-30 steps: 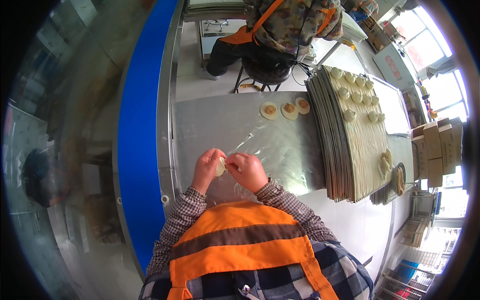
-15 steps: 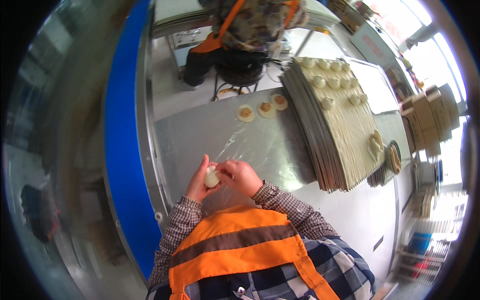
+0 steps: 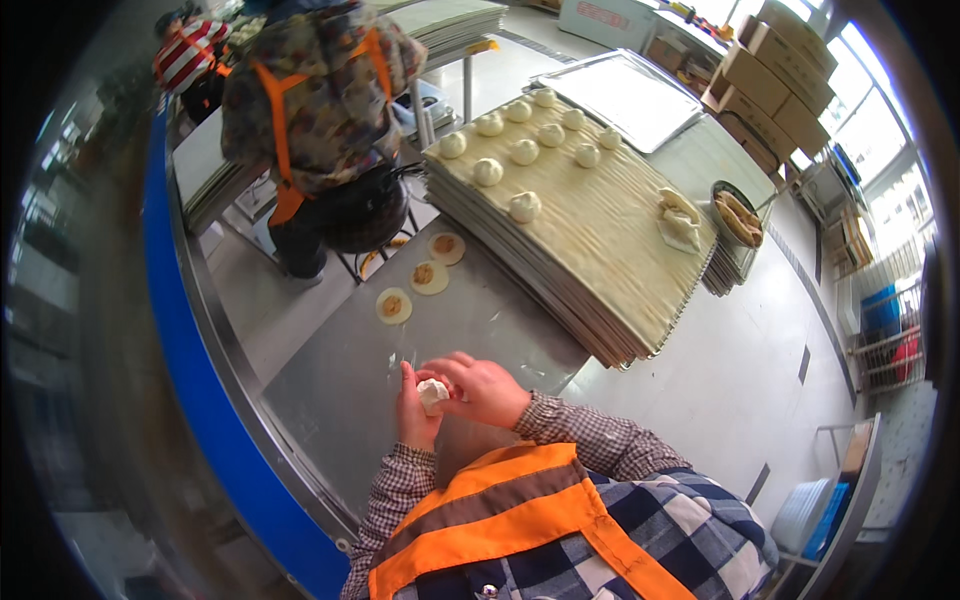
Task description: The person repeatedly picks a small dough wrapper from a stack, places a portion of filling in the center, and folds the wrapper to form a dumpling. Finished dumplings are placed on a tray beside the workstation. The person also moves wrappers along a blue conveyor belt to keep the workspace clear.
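The left hand [image 3: 413,412] cups a small white dough bun [image 3: 433,392]; its fingers [image 3: 406,378] curl up along the bun's left side, pressed together, with the bun resting against their tips; the right hand [image 3: 487,389] closes in from the other side, its fingers [image 3: 447,366] bent over the bun and pinching at its top; the two hands touch around it, held just above the steel bench [image 3: 330,385]; the underside of the bun is hidden by the palms.

Ahead of the fingers and a little to their left, three flat dough rounds [image 3: 394,305] with a dab of brown filling lie in a short row on the bench, apart from each other and well apart from the hands; ahead and to the right of the fingers stands a stack of trays [image 3: 600,280], its top sheet covered with a pale cloth; finished buns [image 3: 524,206] sit on the far end of that sheet, the nearest one alone, the rest in loose rows beyond it; at the sheet's right edge lies a lump of raw dough [image 3: 680,225], and just past it a round bowl [image 3: 738,218] with brown filling.

Far beyond the fingers, another person [image 3: 315,100] in a patterned jacket with orange straps sits on a dark stool [image 3: 365,215], back turned; left of the hands the bench ends at a blue rim [image 3: 190,340].
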Demonstrator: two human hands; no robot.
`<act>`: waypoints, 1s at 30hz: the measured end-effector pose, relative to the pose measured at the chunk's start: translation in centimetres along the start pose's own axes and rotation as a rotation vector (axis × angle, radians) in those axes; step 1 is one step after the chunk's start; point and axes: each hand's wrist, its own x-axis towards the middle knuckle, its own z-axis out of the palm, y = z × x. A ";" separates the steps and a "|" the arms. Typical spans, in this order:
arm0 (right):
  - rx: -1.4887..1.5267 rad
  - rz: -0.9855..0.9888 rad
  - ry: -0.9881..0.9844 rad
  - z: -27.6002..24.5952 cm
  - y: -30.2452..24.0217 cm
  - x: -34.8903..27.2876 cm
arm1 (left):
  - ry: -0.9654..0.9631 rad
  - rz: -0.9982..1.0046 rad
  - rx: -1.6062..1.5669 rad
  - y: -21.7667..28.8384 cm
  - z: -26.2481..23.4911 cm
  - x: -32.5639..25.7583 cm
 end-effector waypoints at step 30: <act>-0.244 0.221 0.676 -20.6 11.9 -1.1 | 0.472 -0.094 1.883 6.3 -11.2 21.1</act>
